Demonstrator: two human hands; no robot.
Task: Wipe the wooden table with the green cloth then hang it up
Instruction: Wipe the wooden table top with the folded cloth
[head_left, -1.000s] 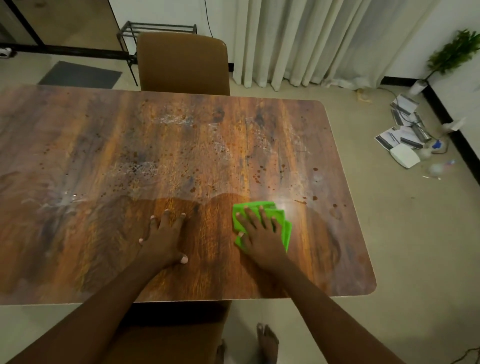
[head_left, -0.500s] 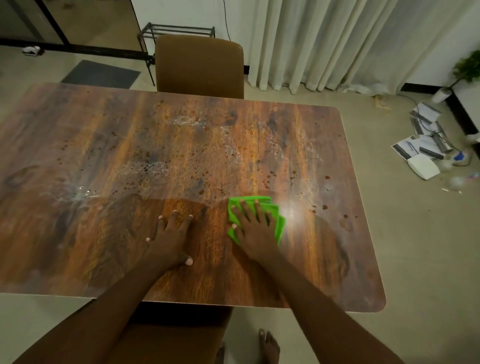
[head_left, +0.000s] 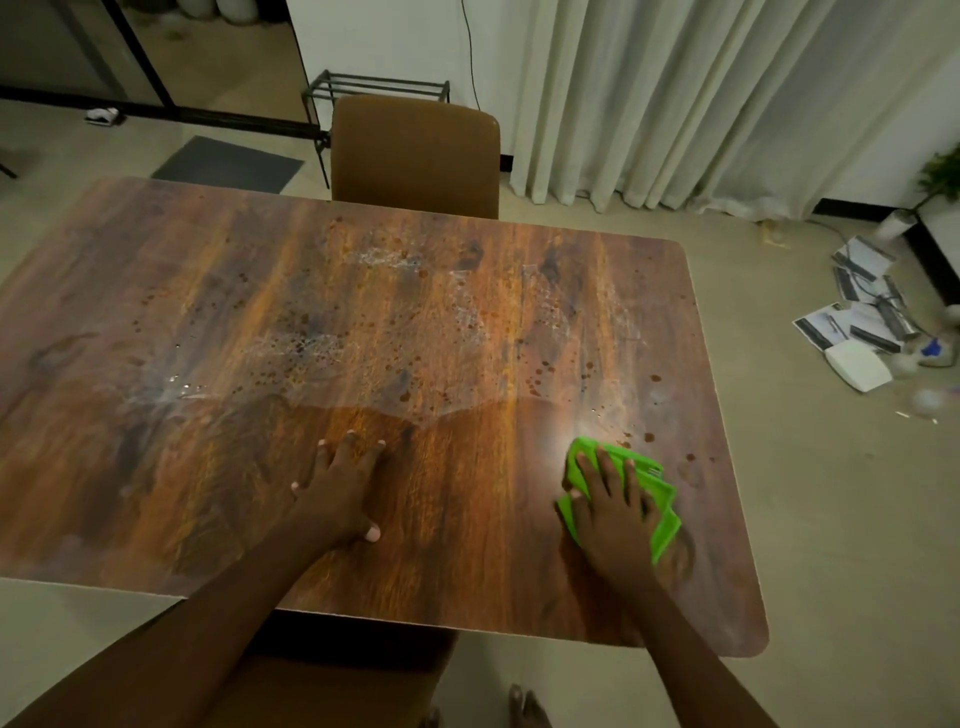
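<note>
1. The wooden worktop ran wide across the view, with rounded corners at its right end and its near edge just in front of the person.
2. The green cloth, folded into layers, lay flat on the worktop near the right end, closer to the near edge than the far one; a strip of bare wood separated it from the right edge.
3. The right hand pressed down on the cloth, palm flat and fingers spread, gripping nothing.
4. The left hand lay flat and released on bare wood near the middle of the near side, well apart from the cloth.
5. Dark spots and whitish smears covered the far half of the worktop; the near band around the hands looked cleaner.
6. A brown chair stood against the far edge, another sat under the near edge.
7. Open floor lay to the right, with scattered papers near the wall and curtains beyond.
</note>
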